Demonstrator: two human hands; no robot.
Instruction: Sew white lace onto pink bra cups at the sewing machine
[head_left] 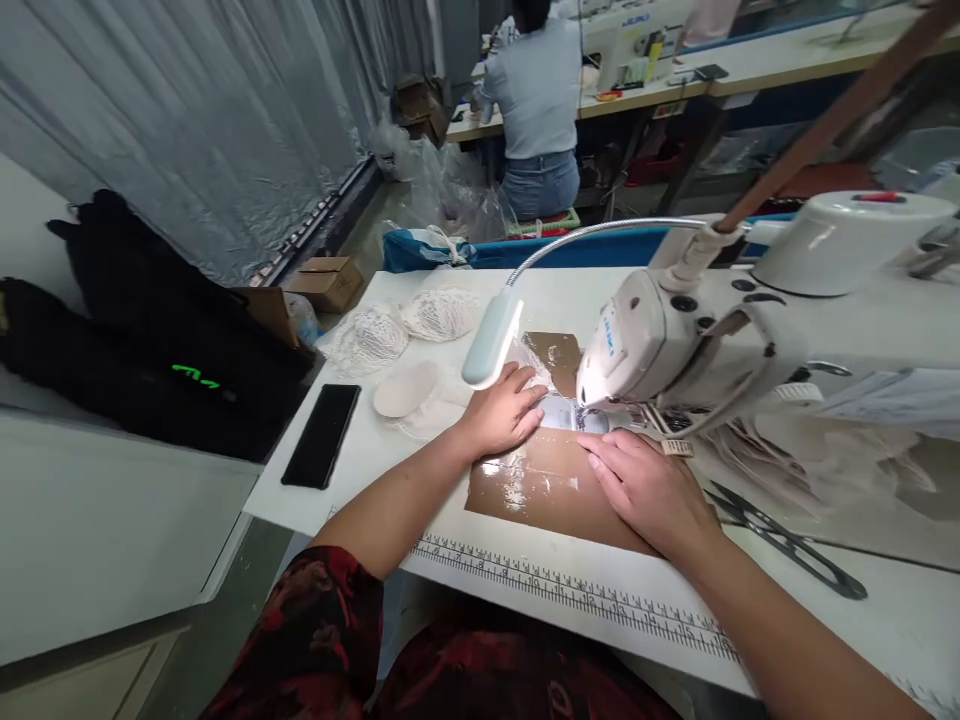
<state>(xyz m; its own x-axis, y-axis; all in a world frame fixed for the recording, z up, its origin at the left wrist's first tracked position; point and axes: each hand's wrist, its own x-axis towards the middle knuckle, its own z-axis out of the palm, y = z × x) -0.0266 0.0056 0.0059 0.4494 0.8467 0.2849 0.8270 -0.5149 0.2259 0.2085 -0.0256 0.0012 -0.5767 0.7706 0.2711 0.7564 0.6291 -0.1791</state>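
Observation:
My left hand (504,412) lies with fingers spread on a piece of white lace (534,362), to the left of the needle of a white sewing machine (626,340). My right hand (641,485) rests with outstretched fingers on a brown taped board (540,480), its fingertips just in front of the presser foot area. No grip on anything shows in it. Beside my left hand, a pale padded cup (406,390) sits on light fabric. White lace bra cups (367,338) lie behind it. The fabric's edge under the needle is too small to make out.
A small lamp (491,340) on a bent neck hangs over my left hand. A black phone (321,436) lies at left, black scissors (787,540) at right near light fabric pieces (795,460). A printed ruler (570,590) lines the front edge. A person (536,100) sits at another table beyond.

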